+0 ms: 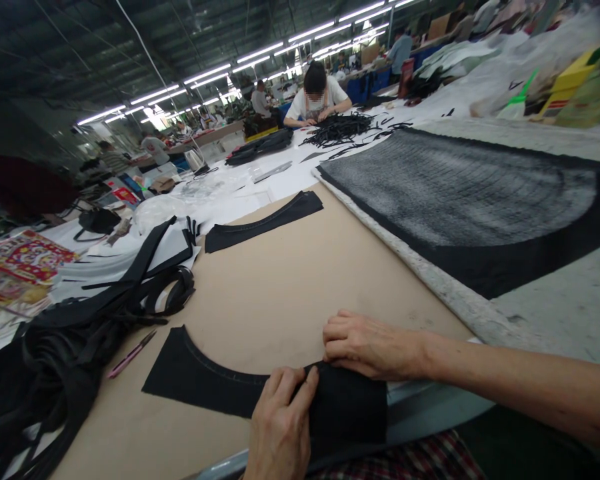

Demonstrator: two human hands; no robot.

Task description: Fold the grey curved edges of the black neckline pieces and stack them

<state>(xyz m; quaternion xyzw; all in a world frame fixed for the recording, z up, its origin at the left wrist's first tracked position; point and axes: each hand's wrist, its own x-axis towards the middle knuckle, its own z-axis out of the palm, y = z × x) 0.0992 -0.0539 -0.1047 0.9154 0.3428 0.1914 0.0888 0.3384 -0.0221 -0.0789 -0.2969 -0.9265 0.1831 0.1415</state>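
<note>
A curved black fabric piece (205, 380) lies along the near edge of the tan work surface, its right end hanging slightly over the edge. My left hand (283, 423) is closed on its middle, thumb and fingers pressed at the upper curved edge. Just to the right, my right hand (367, 343) has its fingers curled together on the same edge; the fingertips are partly hidden. Stitch-like marks run along the inner curve. Farther up the surface rests a second curved black fabric piece (265, 220), apart from both hands.
Pink-handled snips (130, 357) lie left, beside a heap of black strips (75, 333). On the right, a grey padded board (555, 333) carries a large black cloth with a whitish centre (460, 187). Across the table, a co-worker (320, 97) bends over a pile of black strips (337, 130).
</note>
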